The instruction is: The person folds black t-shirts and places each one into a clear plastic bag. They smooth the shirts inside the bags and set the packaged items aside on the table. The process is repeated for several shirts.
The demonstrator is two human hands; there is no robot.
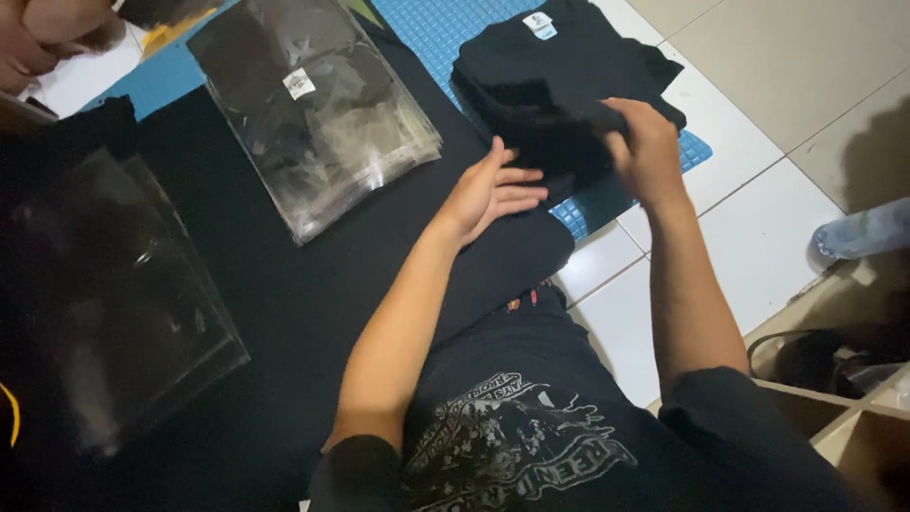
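Observation:
A stack of folded black shirts (555, 66) lies on a blue grid mat (445, 28) near the top middle. My right hand (645, 147) grips the front edge of the stack, fingers curled into the cloth. My left hand (488, 190) rests flat with fingers together at the stack's near left corner, touching the black fabric. A white neck label (540, 24) shows on the top shirt.
A pile of clear plastic bags (318, 114) lies left of the stack on black cloth. Another clear bag (114, 303) sits at the far left. Another person's hand (38, 38) is at the top left. White floor tiles (758, 228) lie right; a cardboard box (853, 417) stands at the lower right.

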